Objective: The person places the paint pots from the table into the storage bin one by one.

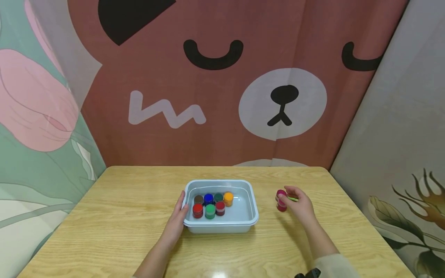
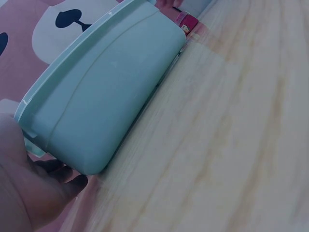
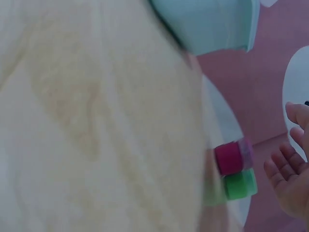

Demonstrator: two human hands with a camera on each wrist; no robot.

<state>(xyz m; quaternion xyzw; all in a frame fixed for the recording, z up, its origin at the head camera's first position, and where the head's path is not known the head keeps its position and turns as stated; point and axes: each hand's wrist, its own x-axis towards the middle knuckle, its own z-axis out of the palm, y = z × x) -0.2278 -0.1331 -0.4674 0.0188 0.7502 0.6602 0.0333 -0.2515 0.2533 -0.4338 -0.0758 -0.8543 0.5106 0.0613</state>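
Note:
A pale blue plastic tub point(image 1: 222, 227) stands on the table. My left hand point(image 1: 177, 218) grips its left end, thumb at the rim; in the left wrist view the fingers point(image 2: 75, 183) bend round the end's underside. Several small lidded jars, among them an orange jar point(image 1: 228, 198) and a red jar point(image 1: 197, 210), stand in the tub's left part. Right of the tub, my right hand point(image 1: 298, 202) overlaps magenta point(image 1: 282, 206) and light green point(image 1: 293, 199) jars. In the right wrist view, its loosely bent fingers are above a magenta jar point(image 3: 229, 158) and a green jar point(image 3: 239, 185), with nothing between them.
The wooden table point(image 1: 114, 216) reaches back to a hanging cloth point(image 1: 156, 146) with a bear's face. Patterned cloths point(image 1: 393, 154) hang at both sides. A dark device point(image 1: 309, 273) sits by the right sleeve point(image 1: 337, 266).

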